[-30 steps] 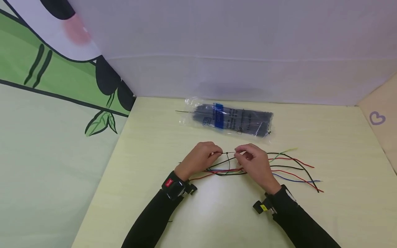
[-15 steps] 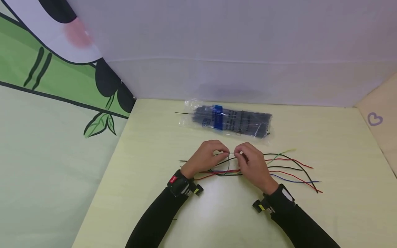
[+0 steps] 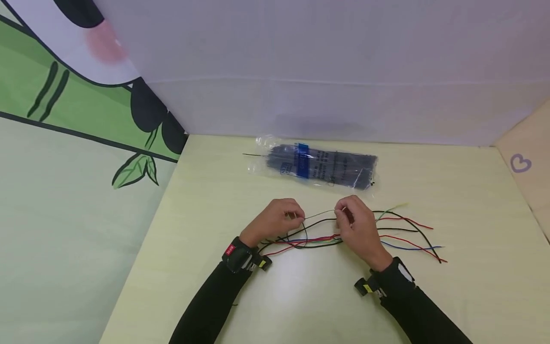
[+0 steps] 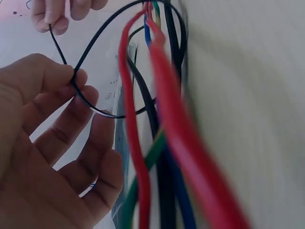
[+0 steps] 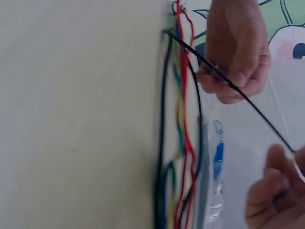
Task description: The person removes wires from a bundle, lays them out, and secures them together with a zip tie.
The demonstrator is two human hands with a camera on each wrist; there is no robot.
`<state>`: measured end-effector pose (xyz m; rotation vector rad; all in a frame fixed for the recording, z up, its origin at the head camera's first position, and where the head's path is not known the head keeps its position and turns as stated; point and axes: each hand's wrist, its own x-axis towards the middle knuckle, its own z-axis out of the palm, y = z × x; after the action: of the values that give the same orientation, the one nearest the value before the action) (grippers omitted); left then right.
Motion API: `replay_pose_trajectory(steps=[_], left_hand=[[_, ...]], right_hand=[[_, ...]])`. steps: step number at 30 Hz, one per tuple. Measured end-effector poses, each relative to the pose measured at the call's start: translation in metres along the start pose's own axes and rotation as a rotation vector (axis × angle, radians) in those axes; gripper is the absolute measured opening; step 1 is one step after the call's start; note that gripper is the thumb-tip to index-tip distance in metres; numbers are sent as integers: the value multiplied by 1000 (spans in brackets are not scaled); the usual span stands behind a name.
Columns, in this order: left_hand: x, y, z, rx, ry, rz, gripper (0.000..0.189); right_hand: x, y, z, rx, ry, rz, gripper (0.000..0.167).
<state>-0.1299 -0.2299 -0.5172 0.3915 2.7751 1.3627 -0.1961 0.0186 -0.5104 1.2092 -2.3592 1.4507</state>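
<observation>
A thin black cable tie (image 3: 319,214) spans the gap between my two hands. My left hand (image 3: 275,220) pinches it between thumb and index finger where its loop closes, as the left wrist view shows; the other fingers are loosely curled. My right hand (image 3: 358,229) pinches the tie's other end with thumb and fingertips. From the left fingertips the tie's loop (image 4: 95,36) passes around a bundle of coloured wires, among them a red wire (image 4: 126,76), a black wire (image 4: 143,86) and a green wire (image 4: 153,155). Both hands are above the table, on the far side of the bundle.
Beyond the hands lies a clear plastic bag (image 3: 335,168) full of dark ties, one thin end sticking out on its left. Wire ends fan out to the right, including a blue wire (image 3: 412,248). A pale wall cloth (image 3: 326,105) rises behind the table (image 3: 292,301).
My left hand first moves right, close to the right hand, then draws back left. My right hand shifts slightly right, so a longer stretch of tie shows between them.
</observation>
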Motion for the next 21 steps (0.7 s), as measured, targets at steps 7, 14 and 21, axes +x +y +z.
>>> replay_pose_trajectory(steps=[7,14,21], left_hand=[[1,0,-2,15,-40,24,12],[0,3,-2,58,-39,-2,11],[0,-1,0,120,-84,34,11]], right_hand=[[2,-1,1,-101,-175,-168,16],[3,-5,9,-195,-59,-208,7],[1,-7,7,-354,89,-190,9]])
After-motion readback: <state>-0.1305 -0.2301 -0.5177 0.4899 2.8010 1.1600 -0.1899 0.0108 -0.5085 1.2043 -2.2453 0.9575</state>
